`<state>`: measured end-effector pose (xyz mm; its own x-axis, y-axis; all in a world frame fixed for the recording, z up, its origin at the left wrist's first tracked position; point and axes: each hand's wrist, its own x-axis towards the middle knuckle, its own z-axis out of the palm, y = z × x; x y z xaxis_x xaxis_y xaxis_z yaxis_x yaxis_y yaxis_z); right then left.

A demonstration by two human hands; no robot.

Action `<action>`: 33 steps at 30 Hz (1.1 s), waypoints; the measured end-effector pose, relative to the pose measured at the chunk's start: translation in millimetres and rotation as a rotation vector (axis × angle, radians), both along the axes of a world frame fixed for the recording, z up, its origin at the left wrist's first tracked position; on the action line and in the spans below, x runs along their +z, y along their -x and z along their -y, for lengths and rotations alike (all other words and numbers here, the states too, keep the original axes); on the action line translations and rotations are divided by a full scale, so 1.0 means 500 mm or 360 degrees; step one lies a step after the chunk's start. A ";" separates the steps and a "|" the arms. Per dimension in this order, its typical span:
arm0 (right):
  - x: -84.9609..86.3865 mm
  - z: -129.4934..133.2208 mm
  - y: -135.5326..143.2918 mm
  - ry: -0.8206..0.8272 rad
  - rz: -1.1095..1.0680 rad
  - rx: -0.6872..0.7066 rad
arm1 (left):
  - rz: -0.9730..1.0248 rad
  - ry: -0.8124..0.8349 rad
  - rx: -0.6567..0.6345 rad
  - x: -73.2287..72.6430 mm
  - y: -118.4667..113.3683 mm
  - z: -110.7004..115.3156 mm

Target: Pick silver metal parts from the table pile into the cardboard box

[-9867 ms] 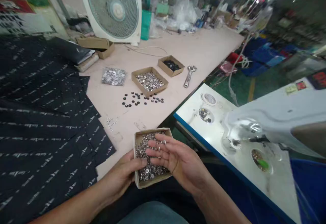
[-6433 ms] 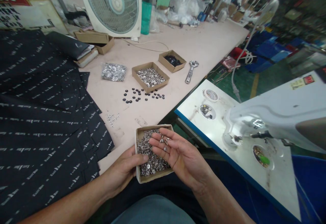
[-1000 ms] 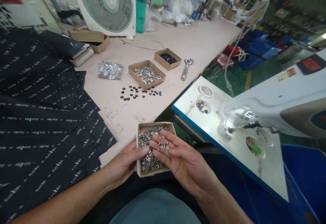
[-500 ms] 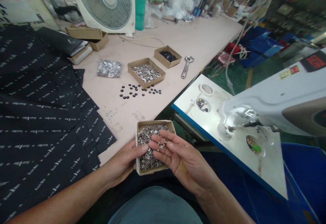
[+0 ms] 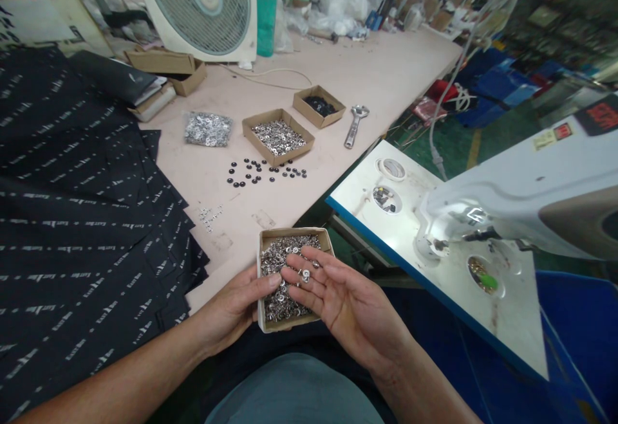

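Note:
My left hand (image 5: 241,305) grips the left side of a small cardboard box (image 5: 294,326), its thumb over the rim. Many small silver metal fasteners (image 5: 282,257) fill this box. Palm up over the box's right side, my right hand (image 5: 338,292) has its fingers extended, with a few silver fasteners (image 5: 306,275) lying on them. Its thumb is apart from the fingertips. Beyond the box, on the table (image 5: 290,202), are scattered black caps (image 5: 248,176) and a few tiny silver pieces (image 5: 210,218).
Dark printed fabric (image 5: 96,231) covers the left. Farther back are a fastener box (image 5: 280,139), a box of black parts (image 5: 318,107), a bagged batch (image 5: 207,129), a wrench (image 5: 356,127) and a fan (image 5: 200,6). A white machine (image 5: 521,179) stands at right.
My right thumb has lifted away from the fingertips, so the fasteners on the fingers show more fully. The fabric's edge near the table has shifted slightly left. My left hand is still on the box.

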<state>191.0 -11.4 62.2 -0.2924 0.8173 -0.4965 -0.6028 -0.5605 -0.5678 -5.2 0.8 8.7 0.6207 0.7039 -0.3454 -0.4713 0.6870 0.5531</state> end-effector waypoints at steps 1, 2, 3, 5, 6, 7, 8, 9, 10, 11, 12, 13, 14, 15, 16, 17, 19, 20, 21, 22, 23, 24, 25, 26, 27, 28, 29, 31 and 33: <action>0.000 0.000 0.000 0.0001 0.0000 0.0003 | 0.0001 0.0003 0.0000 -0.001 0.000 0.000; 0.000 -0.001 -0.001 0.0004 0.0006 0.0005 | -0.0001 0.0006 0.0004 -0.002 0.000 0.001; 0.000 -0.001 -0.001 0.0003 0.0015 0.0004 | -0.0005 0.0011 0.0010 -0.003 0.000 0.001; 0.000 -0.002 -0.001 -0.0004 0.0033 0.0005 | -0.0013 0.0018 0.0019 -0.004 0.000 0.002; 0.000 -0.002 -0.001 -0.0008 0.0036 0.0008 | -0.0012 0.0018 0.0022 -0.005 -0.001 0.002; 0.000 -0.002 -0.001 -0.0013 0.0037 0.0008 | -0.0009 0.0017 0.0025 -0.005 -0.001 0.002; 0.001 -0.002 -0.001 -0.0017 0.0038 0.0009 | 0.0001 0.0015 0.0025 -0.005 -0.001 0.002; 0.001 -0.002 -0.001 -0.0021 0.0042 0.0007 | 0.0015 0.0013 0.0022 -0.005 -0.002 0.002; 0.002 -0.002 -0.001 -0.0024 0.0048 0.0004 | 0.0027 0.0011 0.0022 -0.005 -0.002 0.002; 0.003 -0.002 -0.001 -0.0028 0.0057 -0.0003 | 0.0035 0.0011 0.0018 -0.005 -0.001 0.002; 0.005 -0.002 -0.001 -0.0031 0.0067 -0.0011 | 0.0039 0.0011 0.0016 -0.005 -0.001 0.002; 0.006 -0.003 0.000 -0.0030 0.0075 -0.0019 | 0.0039 0.0011 0.0017 -0.005 -0.001 0.003; 0.008 -0.003 0.000 -0.0025 0.0080 -0.0030 | 0.0035 0.0009 0.0023 -0.005 0.000 0.003; 0.009 -0.003 0.001 -0.0020 0.0083 -0.0040 | 0.0027 0.0005 0.0026 -0.005 0.000 0.003; 0.010 -0.004 0.002 -0.0012 0.0087 -0.0048 | 0.0022 0.0000 0.0027 -0.005 0.000 0.003; 0.010 -0.004 0.002 -0.0005 0.0092 -0.0054 | 0.0017 -0.0005 0.0026 -0.005 0.000 0.002; 0.010 -0.004 0.003 -0.0001 0.0106 -0.0064 | 0.0011 -0.0012 0.0019 -0.005 0.000 0.001; 0.010 -0.004 0.003 -0.0003 0.0116 -0.0065 | 0.0009 -0.0013 0.0014 -0.005 0.000 0.001; 0.009 -0.003 0.003 -0.0005 0.0126 -0.0065 | 0.0008 -0.0013 0.0010 -0.005 0.000 0.001; 0.009 -0.003 0.003 -0.0007 0.0134 -0.0065 | 0.0004 -0.0014 0.0009 -0.005 0.000 0.000; 0.008 -0.003 0.003 -0.0008 0.0140 -0.0063 | 0.0000 -0.0017 0.0006 -0.005 0.000 0.000; 0.008 -0.003 0.003 -0.0009 0.0145 -0.0059 | -0.0005 -0.0019 0.0006 -0.006 0.000 0.000; 0.007 -0.004 0.002 -0.0012 0.0146 -0.0054 | -0.0007 -0.0021 0.0004 -0.006 0.000 0.000; 0.007 -0.004 0.002 -0.0015 0.0144 -0.0050 | -0.0005 -0.0023 0.0003 -0.006 0.000 0.000; 0.006 -0.004 0.001 -0.0019 0.0142 -0.0045 | -0.0001 -0.0024 0.0002 -0.006 -0.001 0.000; 0.006 -0.004 0.001 -0.0023 0.0141 -0.0043 | 0.0004 -0.0028 0.0003 -0.006 -0.001 0.000; 0.005 -0.004 0.001 -0.0027 0.0137 -0.0042 | 0.0011 -0.0031 0.0007 -0.005 -0.002 0.000; 0.005 -0.005 0.001 -0.0034 0.0125 -0.0046 | 0.0023 -0.0039 0.0016 -0.004 -0.002 -0.001; 0.004 -0.005 0.001 -0.0045 0.0112 -0.0047 | 0.0019 -0.0039 0.0022 -0.002 -0.001 -0.001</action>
<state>190.3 -9.1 64.3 -0.2334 0.8389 -0.4917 -0.5768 -0.5266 -0.6245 -4.5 1.4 7.6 0.6149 0.7205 -0.3206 -0.4872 0.6667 0.5640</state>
